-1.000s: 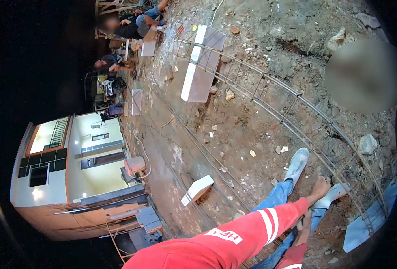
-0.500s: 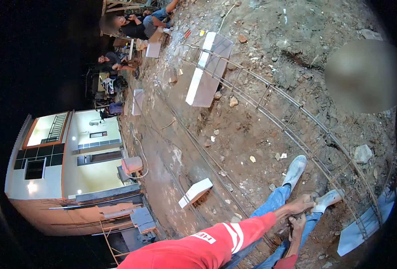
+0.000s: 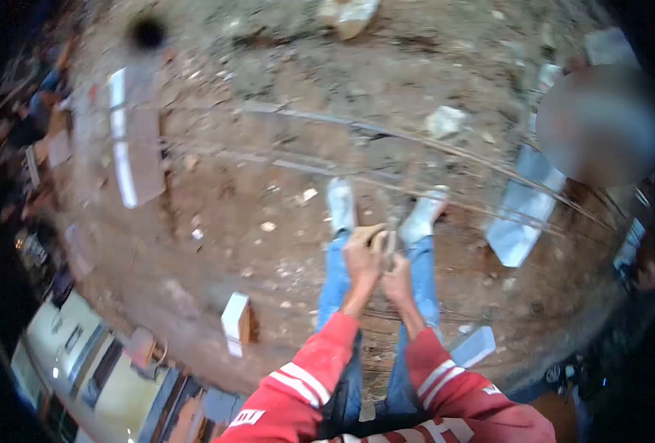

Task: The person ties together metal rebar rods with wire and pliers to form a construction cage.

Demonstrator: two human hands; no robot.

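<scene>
My left hand and my right hand are close together in front of my shins, fingers bent inward. A small, pale, narrow thing shows at their fingertips, too blurred to make out. Just beyond them are my pale boots, the left boot and the right boot, on the dirt. A long cage of thin steel rebar runs across the ground past the boot toes. Its right end lies over a pale block, its left part over another long block.
A short pale block lies left of my legs, another block to the right. White rubble lies beyond the cage. A bucket and a lit house are at lower left; people sit at the far left.
My view has swung right and down, so the hands now sit near the middle and the house has shifted to the lower left. Both hands stay close together.
</scene>
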